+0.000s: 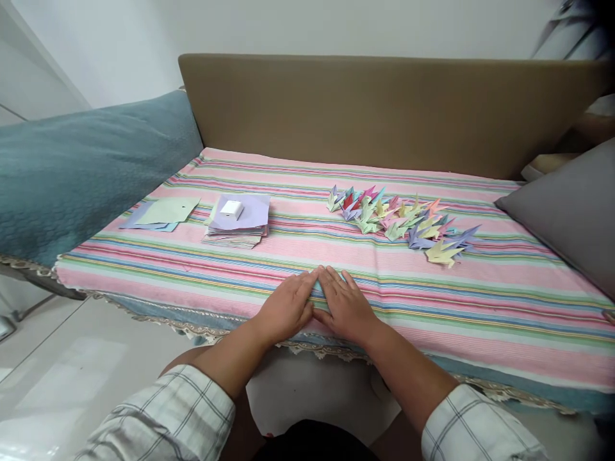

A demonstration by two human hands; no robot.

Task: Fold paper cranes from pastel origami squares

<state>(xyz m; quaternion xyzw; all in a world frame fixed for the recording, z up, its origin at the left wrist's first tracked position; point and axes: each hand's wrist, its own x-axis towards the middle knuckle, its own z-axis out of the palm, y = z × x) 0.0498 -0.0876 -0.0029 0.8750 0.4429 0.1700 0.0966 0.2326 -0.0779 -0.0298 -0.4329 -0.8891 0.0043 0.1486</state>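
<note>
Both hands lie side by side near the front edge of the striped cloth point(221, 282), fingertips close together. My left hand point(289, 303) has its fingers stretched out and pressed down flat. My right hand point(344, 303) also rests flat, its fingers extended and slightly apart. A bluish-green patch shows in the gap between them; it may be paper, but the hands cover most of it. Beyond and to the right stand several folded paper cranes point(369, 219) in mixed colours. A stack of square coloured papers point(235, 238) sits to the left, with a small white box point(231, 210) on top.
Loose green and blue paper sheets point(166, 211) lie at the far left. A blue-covered armrest point(96, 166) bounds the left side, a brown backrest point(360, 115) the back. A grey cushion point(571, 205) leans at the right. The seat's lace-trimmed edge point(317, 351) runs along the front.
</note>
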